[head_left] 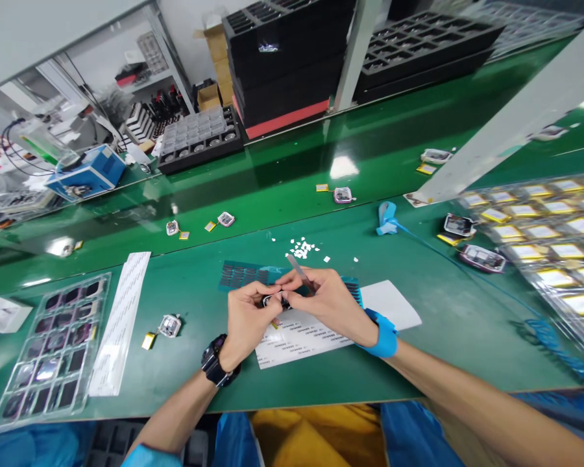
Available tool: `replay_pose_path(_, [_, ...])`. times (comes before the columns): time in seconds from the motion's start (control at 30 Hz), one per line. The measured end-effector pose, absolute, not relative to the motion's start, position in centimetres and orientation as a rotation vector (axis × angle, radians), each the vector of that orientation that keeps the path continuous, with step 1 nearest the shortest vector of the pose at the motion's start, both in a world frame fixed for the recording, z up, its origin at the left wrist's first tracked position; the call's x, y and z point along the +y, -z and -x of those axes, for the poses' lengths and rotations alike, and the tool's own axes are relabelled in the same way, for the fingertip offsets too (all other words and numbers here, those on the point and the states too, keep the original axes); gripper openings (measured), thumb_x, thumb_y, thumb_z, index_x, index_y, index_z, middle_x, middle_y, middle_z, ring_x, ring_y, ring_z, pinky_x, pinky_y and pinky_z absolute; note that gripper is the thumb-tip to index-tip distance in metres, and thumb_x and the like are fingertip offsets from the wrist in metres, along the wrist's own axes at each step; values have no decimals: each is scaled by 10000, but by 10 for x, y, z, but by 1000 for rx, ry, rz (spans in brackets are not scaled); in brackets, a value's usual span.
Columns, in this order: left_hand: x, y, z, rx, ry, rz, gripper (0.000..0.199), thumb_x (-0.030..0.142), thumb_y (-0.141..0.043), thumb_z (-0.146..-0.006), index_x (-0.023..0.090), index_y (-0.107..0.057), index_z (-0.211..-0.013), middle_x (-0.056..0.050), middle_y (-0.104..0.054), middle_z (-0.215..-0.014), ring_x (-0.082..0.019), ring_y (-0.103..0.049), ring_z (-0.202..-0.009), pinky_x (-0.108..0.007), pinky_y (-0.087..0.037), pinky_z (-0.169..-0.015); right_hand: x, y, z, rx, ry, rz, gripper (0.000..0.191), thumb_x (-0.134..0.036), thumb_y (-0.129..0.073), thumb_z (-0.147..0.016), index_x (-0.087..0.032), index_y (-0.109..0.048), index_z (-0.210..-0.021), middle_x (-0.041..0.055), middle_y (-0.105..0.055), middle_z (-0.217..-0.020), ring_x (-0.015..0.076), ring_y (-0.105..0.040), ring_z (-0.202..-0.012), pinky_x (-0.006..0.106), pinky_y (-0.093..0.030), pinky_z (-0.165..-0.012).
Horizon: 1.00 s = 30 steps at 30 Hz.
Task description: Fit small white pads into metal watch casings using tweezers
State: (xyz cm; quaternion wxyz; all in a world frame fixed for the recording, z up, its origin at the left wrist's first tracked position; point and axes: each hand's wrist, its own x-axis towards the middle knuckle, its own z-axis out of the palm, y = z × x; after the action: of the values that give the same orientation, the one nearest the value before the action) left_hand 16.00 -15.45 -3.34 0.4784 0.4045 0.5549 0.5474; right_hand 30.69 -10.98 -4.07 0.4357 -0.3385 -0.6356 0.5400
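Observation:
My left hand (248, 310), fingers closed, grips a small dark electronic device housing (267, 301) over the middle of the bench. A bit of yellow shows just below it, under the fingertips. My right hand (329, 299) has metal tweezers (298, 267) tucked between its fingers, while its thumb and fingertips press at the same housing. Most of the housing is hidden by my fingers. Beneath both hands lies a white printed backing sheet (292, 347), and behind them a teal sheet with rows of dark strips (243, 275). Small white pieces (302, 248) are scattered beyond my hands.
A clear tray of dark screens (53, 350) and a printed strip (121, 318) lie left. One opened device (169, 325) sits nearby; several others line the raised ledge. At right, battery trays (559, 246) and a blue wrist-strap cord (448, 254). A white post (506, 117) slants across.

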Motion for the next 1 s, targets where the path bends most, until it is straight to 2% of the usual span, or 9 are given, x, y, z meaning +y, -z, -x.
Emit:
replay_pose_path(0.2, [-148,31,-152,1292,-1232,-948,176,297,-773,-664,140,-728,-731,-33,-720,-694,-117,-611,-558,-204,-562,-428,-109,41,-308,-1807,-970,867,106,-176,-620,-810,-197,-717,-772,39,-751,-847,206,-712,-815,331,-552,-766])
replay_pose_path(0.3, [-148,31,-147,1226,-1217,-930,196,345,-709,-742,149,-717,-743,-37,-718,-811,-128,-629,-648,-211,-581,-473,-108,41,-311,-1923,-706,738,121,-177,-608,-878,-190,-719,-833,45,-743,-840,183,-700,-761,311,-561,-711])
replay_pose_path(0.4, [-150,32,-145,1196,-1220,-918,190,338,-702,-743,150,-724,-766,-19,-691,-787,-122,-616,-636,-212,-577,-477,-107,44,-312,-1966,-540,609,160,-154,-576,-909,-182,-714,-835,57,-742,-852,170,-702,-745,294,-578,-685])
replay_pose_path(0.53, [-152,32,-145,1183,-1184,-914,199,289,-763,-689,142,-735,-820,-12,-688,-689,-133,-628,-617,-225,-583,-504,-105,47,-314,-2014,-513,552,186,-135,-552,-909,-184,-715,-836,59,-742,-874,166,-703,-741,285,-583,-659])
replay_pose_path(0.6, [-152,32,-146,1166,-1158,-936,244,278,-799,-676,144,-733,-869,-32,-733,-749,-148,-666,-660,-233,-592,-543,-103,45,-316,-2004,-574,568,172,-164,-571,-919,-196,-727,-855,51,-747,-886,169,-706,-757,291,-586,-679])
replay_pose_path(0.7, [-151,33,-145,1162,-1133,-1088,376,304,-803,-720,171,-717,-1061,-72,-778,-958,-190,-729,-787,-283,-621,-648,-99,38,-320,-1938,-672,671,196,-303,-590,-956,-208,-746,-886,57,-759,-921,196,-714,-828,325,-583,-763])
replay_pose_path(0.8, [-150,37,-143,1372,-1206,-1500,323,266,-685,-849,207,-696,-1166,-81,-770,-1097,-230,-739,-963,-355,-616,-825,-93,32,-328,-1812,-870,856,486,-541,-455,-1002,-197,-733,-800,86,-747,-990,213,-702,-873,345,-560,-788])
replay_pose_path(0.9, [-148,41,-137,1655,-1338,-1956,211,211,-544,-934,204,-714,-1058,-88,-768,-1098,-237,-712,-1061,-386,-559,-948,-90,32,-337,-1751,-1178,938,738,-756,-296,-950,-193,-617,-598,81,-684,-805,180,-643,-738,312,-526,-693])
replay_pose_path(1.0, [-146,39,-131,1958,-1402,-2040,168,275,-534,-949,190,-670,-1000,-124,-763,-1029,-267,-712,-993,-401,-554,-868,-94,38,-344,-1814,-1410,938,758,-857,-319,-863,-197,-516,-546,34,-571,-620,133,-544,-544,283,-472,-552])
